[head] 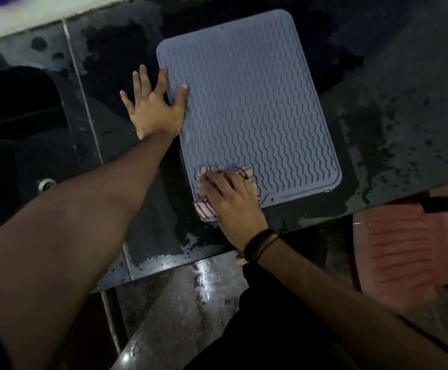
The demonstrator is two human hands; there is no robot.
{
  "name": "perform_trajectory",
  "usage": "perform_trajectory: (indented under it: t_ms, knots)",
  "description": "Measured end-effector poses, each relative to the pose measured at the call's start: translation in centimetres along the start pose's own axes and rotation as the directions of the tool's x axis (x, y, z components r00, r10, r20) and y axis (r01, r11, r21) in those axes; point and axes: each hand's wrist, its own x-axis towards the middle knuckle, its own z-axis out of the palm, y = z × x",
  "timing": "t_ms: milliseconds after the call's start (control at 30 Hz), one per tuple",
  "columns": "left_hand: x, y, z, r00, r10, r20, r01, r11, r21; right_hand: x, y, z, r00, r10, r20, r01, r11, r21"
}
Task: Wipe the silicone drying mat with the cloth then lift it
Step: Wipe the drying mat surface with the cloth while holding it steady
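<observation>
Wet dark counter (394,108), bearing ribbed grey silicone mat (249,102) lying flat. Wiping step apparently under way: left hand (154,108) splayed open on mat's edge, right hand (232,201) flat atop checked cloth (207,206) at near corner. Next, probably: strokes across remaining ribs, lift afterwards.

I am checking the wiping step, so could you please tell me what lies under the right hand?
Under the right hand lies the striped cloth, pressed onto the mat at its near corner. The cloth's middle is covered.
</observation>
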Motion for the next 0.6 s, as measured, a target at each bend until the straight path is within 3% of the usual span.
perform_trajectory:
  t_ms: [200,300,433,600]
  knots:
    - [-0.3,0.2,-0.4,1.000,-0.004,0.022,0.004,1.000,0.001,-5.4,2.2,-1.5,0.992,-0.083,0.092,0.081,0.996,0.027]
    - [-0.4,0.4,-0.7,1.000,0.005,0.025,-0.005,1.000,-0.005,-4.9,3.9,-3.2,0.999,0.015,-0.038,-0.013,0.997,0.070]
    - [-0.5,0.5,-0.8,0.999,-0.005,0.031,0.005,1.000,0.019,-1.1,6.7,-4.5,0.953,0.217,-0.211,-0.208,0.976,0.065]
    - [-0.5,0.6,-0.7,1.000,0.001,0.023,-0.001,1.000,0.014,0.0,7.7,-2.8,0.974,0.213,-0.082,-0.215,0.977,-0.010]
